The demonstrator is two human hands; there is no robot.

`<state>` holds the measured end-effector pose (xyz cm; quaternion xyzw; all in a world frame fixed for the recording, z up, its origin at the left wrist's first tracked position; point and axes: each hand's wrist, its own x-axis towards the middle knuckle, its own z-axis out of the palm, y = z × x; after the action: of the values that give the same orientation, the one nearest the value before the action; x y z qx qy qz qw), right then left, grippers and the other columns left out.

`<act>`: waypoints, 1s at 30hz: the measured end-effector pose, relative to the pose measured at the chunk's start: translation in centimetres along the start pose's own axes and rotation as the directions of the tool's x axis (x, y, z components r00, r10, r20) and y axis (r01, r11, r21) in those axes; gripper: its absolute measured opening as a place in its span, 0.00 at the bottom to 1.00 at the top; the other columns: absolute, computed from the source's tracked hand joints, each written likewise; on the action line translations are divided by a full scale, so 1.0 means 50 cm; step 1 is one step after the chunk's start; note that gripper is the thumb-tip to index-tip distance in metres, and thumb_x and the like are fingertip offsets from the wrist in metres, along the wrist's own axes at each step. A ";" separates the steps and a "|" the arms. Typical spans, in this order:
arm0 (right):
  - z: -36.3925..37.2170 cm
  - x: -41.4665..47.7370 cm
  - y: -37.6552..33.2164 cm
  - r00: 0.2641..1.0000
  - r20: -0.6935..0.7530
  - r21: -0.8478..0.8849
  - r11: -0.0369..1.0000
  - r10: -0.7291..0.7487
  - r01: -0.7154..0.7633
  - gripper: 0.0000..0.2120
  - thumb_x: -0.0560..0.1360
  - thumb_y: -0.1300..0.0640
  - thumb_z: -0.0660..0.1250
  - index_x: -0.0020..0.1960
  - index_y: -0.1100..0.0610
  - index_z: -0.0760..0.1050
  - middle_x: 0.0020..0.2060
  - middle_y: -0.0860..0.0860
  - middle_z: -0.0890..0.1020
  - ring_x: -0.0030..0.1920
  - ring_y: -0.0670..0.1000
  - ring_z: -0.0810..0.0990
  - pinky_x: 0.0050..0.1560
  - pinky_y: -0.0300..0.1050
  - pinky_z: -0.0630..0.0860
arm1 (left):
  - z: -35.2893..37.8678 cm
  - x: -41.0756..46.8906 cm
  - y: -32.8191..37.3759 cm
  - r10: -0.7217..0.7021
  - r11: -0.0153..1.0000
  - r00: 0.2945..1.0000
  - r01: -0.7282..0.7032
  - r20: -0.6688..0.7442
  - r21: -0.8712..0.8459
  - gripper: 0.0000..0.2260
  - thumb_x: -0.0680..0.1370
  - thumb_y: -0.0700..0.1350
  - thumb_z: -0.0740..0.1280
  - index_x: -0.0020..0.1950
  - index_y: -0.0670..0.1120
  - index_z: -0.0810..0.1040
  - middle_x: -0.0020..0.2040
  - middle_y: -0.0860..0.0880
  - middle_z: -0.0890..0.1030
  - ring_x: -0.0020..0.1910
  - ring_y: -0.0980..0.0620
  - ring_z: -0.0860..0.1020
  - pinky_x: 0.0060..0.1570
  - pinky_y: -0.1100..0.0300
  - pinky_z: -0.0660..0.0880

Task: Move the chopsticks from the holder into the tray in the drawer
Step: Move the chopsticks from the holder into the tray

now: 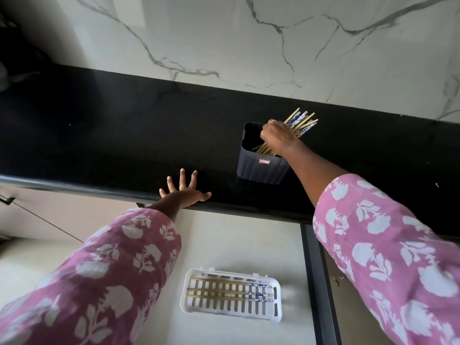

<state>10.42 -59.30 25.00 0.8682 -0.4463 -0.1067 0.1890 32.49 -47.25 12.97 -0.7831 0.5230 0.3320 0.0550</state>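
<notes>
Nearest me, the tray (224,316) sits in the open drawer (224,240), a few chopsticks (216,292) lying lengthwise in it. Beyond that, my left hand (183,192) rests flat on the counter (99,133) edge, fingers spread, holding nothing. Farther on, the holder (261,170) stands on the counter. My right hand (278,138) is over its mouth, fingers curled round the bundle (302,122), whose patterned ends fan out toward the wall (224,33).

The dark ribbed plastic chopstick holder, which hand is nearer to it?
Right. The right hand is over the dark ribbed plastic holder, gripping its wooden chopsticks; the left hand rests spread on the black counter, apart to its left.
</notes>
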 end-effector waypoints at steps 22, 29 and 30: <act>-0.199 -0.212 0.090 0.854 -0.424 -0.353 0.923 -0.303 0.152 0.09 0.60 0.68 0.77 0.36 0.58 0.81 0.33 0.51 0.82 0.38 0.49 0.82 0.43 0.39 0.81 | -0.105 -0.125 0.154 0.267 0.817 0.875 -0.428 -0.405 -0.386 0.27 0.79 0.53 0.63 0.75 0.48 0.62 0.77 0.45 0.58 0.76 0.46 0.56 0.74 0.51 0.54; -0.215 -0.282 0.030 0.721 -0.613 -0.287 0.941 -0.324 0.180 0.08 0.64 0.70 0.74 0.39 0.61 0.81 0.35 0.53 0.83 0.40 0.52 0.82 0.47 0.43 0.81 | -0.104 -0.257 0.237 0.586 0.564 0.663 -0.747 -0.466 -0.353 0.17 0.77 0.46 0.67 0.66 0.46 0.75 0.58 0.42 0.81 0.54 0.51 0.78 0.54 0.59 0.71; -0.210 -0.291 0.019 0.713 -0.628 -0.264 0.947 -0.313 0.183 0.07 0.64 0.70 0.74 0.39 0.61 0.81 0.35 0.54 0.83 0.40 0.52 0.82 0.48 0.43 0.81 | -0.093 -0.267 0.239 0.583 0.575 0.660 -0.747 -0.474 -0.334 0.14 0.77 0.44 0.68 0.63 0.45 0.78 0.53 0.42 0.83 0.50 0.51 0.79 0.52 0.59 0.72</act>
<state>4.99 -45.49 35.16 0.8800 -0.2174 0.1429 0.3973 21.32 -44.15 27.39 -0.5515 0.6773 0.3231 -0.3643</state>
